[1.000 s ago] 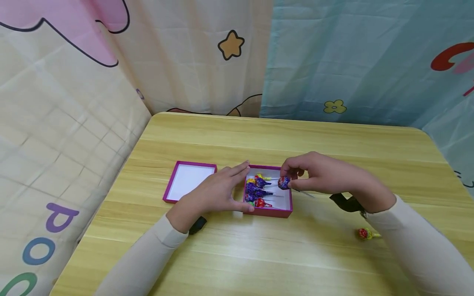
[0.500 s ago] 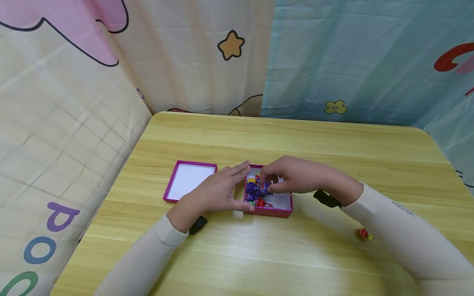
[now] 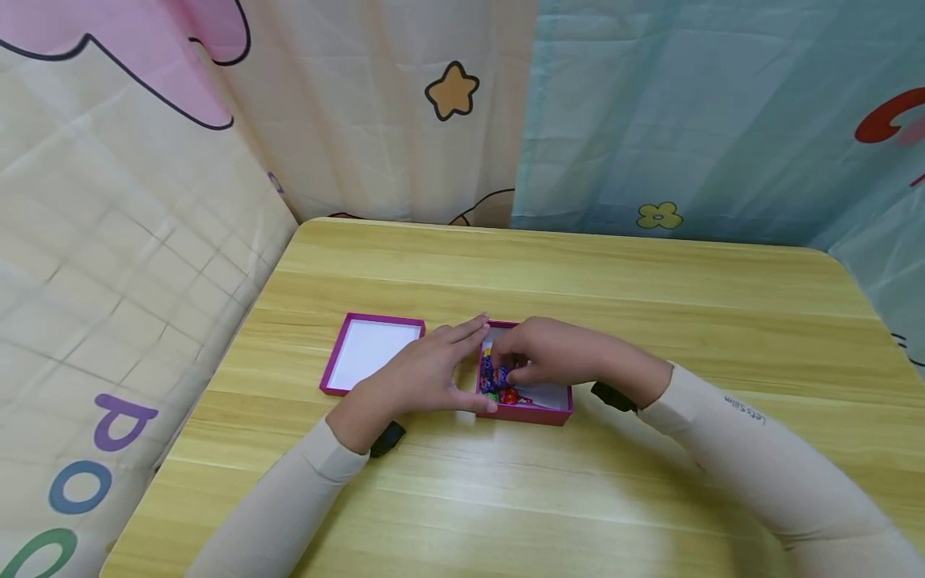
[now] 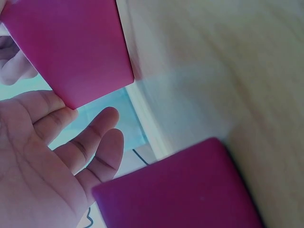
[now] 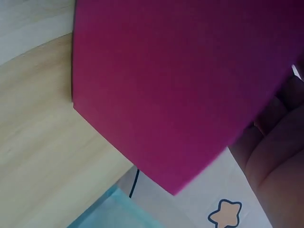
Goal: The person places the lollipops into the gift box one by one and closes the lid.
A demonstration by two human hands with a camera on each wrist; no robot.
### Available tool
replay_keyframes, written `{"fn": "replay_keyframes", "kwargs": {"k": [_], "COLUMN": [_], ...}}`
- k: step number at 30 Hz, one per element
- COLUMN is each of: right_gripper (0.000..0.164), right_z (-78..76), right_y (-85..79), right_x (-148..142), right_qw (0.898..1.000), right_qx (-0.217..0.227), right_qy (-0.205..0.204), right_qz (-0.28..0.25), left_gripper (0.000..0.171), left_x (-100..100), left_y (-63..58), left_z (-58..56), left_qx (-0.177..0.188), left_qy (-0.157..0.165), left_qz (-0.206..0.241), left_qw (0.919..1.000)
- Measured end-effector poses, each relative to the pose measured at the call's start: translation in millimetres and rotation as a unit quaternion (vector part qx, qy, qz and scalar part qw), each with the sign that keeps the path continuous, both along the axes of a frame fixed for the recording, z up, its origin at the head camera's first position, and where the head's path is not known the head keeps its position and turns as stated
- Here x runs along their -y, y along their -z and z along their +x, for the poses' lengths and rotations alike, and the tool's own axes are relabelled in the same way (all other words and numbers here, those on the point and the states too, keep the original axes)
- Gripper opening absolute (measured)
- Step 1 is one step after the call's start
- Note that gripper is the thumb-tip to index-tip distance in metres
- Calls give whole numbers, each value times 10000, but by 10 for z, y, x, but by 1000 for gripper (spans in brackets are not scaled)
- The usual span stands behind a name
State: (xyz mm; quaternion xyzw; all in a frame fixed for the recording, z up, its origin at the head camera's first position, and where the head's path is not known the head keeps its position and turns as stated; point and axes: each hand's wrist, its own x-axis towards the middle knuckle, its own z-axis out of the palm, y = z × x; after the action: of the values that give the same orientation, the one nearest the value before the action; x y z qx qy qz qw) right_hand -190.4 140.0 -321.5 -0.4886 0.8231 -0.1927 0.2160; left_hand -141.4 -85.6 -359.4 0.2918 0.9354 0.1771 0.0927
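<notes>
A magenta box [image 3: 531, 414] with a white inside holds several wrapped lollipops. My left hand [image 3: 426, 369] spans its left end, thumb at the front corner and fingertips at the back corner. Inside the box, my right hand [image 3: 552, 352] pinches a purple-wrapped lollipop [image 3: 502, 375] among the others; its stick is hidden by the hand. A red lollipop [image 3: 509, 396] lies near the front wall. In the left wrist view, fingers of the left hand [image 4: 38, 152] touch a corner of the box [image 4: 80, 47]. The box [image 5: 166, 85] hides most of the right hand [image 5: 280, 156] in the right wrist view.
The box's lid [image 3: 372, 353], white inside up, lies left of the box behind the left hand. Both rest on a wooden table [image 3: 462, 498]. Printed curtains [image 3: 361, 120] hang along the table's back and left sides.
My right hand has moved left and down into the box with the purple lollipop. The right sleeve now covers the yellow-and-red lollipop on the table. My left hand has stayed put.
</notes>
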Motion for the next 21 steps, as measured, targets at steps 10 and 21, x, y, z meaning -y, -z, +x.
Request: {"fn": "replay_keyframes", "kwargs": {"k": [10, 21], "right_gripper": [9, 10], "right_z": [34, 28], "right_y": [79, 127], "right_x": [29, 16], "right_qw": [9994, 9981], "right_qx": [-309, -586], "right_qy": [-148, -159], "right_qz": [101, 116], "left_gripper": [113, 113], "left_x": [-1, -6], "left_y": [2, -2], "left_z": [-2, -3], "left_qx": [50, 94], "left_qy": [-16, -35], "left_qz": [38, 37], "left_qw": [10000, 9999]}}
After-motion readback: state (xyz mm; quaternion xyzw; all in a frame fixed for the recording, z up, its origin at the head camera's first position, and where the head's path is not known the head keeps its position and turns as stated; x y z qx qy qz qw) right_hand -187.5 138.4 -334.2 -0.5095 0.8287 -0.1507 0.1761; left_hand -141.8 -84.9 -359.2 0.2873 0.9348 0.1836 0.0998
